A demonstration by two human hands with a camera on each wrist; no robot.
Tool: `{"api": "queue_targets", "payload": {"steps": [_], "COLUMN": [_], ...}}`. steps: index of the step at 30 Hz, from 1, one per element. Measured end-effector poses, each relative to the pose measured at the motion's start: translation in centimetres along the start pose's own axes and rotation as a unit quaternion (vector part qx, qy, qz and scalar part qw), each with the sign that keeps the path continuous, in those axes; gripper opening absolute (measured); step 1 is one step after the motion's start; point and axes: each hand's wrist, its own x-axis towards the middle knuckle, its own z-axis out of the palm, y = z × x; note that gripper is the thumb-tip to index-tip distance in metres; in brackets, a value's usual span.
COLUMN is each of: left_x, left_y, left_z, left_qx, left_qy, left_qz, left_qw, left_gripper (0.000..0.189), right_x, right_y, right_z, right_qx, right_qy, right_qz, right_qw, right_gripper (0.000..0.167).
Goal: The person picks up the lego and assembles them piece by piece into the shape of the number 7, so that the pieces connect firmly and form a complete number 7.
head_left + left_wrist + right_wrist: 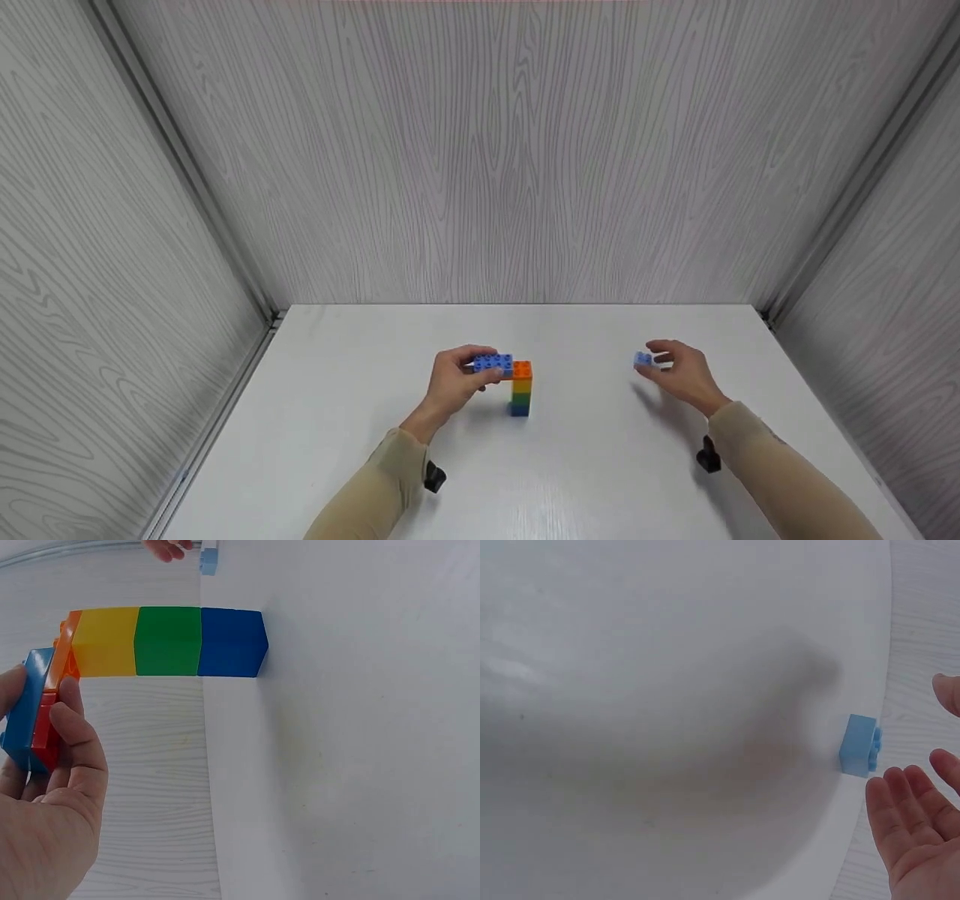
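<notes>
A tower of toy building bricks stands upright: dark blue brick (231,643) at the bottom, then green brick (168,641), yellow brick (107,642) and orange brick (523,368). Out to the left at the tower's top, my left hand (451,380) grips a long blue brick (491,361) between thumb and fingers. Beneath the blue one, a red brick (45,736) shows among the fingers, beside the orange brick. On the right, a small light blue brick (857,745) sits studs up on the table. My right hand (686,375) hovers beside it, fingers and thumb spread apart.
The white tabletop (585,465) carries the tower near its middle. Wood-grain panels rise behind it, like the back wall (480,150), and on both sides. A black wrist device (709,455) hangs under the right sleeve, another (434,477) by the left.
</notes>
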Motion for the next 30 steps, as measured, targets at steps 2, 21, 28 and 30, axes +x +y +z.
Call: {"api": "queue_targets", "payload": {"steps": [2, 21, 28, 30], "left_x": [0.1, 0.1, 0.1, 0.1], "left_y": [0.0, 0.1, 0.1, 0.2], "left_z": [-0.1, -0.3, -0.3, -0.3], "left_qx": [0.000, 0.000, -0.001, -0.003], "left_qy": [0.001, -0.011, -0.014, -0.013], "left_qz": [0.000, 0.001, -0.007, -0.010], "left_qw": [1.0000, 0.9999, 0.9999, 0.9999], "left_gripper": [0.037, 0.036, 0.040, 0.040], "right_x": [0.3, 1.6, 1.6, 1.7], "right_y": [0.4, 1.3, 1.5, 1.6], "right_z": [0.0, 0.8, 1.0, 1.1], "right_qx": [-0.003, -0.008, -0.018, -0.016], "right_qy": [-0.004, -0.021, -0.017, -0.016], "right_qz": [0.011, 0.069, 0.066, 0.065], "right_qw": [0.9999, 0.9974, 0.9975, 0.9976], "right_gripper": [0.062, 0.050, 0.044, 0.043]}}
